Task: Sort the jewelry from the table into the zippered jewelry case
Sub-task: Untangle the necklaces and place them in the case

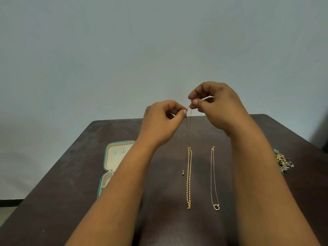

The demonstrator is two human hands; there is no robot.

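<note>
Both hands are raised above the dark table (71,201). My left hand (160,121) and my right hand (218,105) each pinch one end of a thin chain (188,121) near its clasp; the rest of it hangs down between them. A gold chain (189,176) lies straight on the table. To its right lies a fine necklace with a ring pendant (213,178). A small ring (183,173) sits just left of the gold chain. The teal zippered jewelry case (110,162) lies open at the left, partly hidden by my left forearm.
A cluster of sparkly jewelry pieces (283,161) lies near the table's right edge. A plain pale wall stands behind the table. The table's far edge runs just below my hands.
</note>
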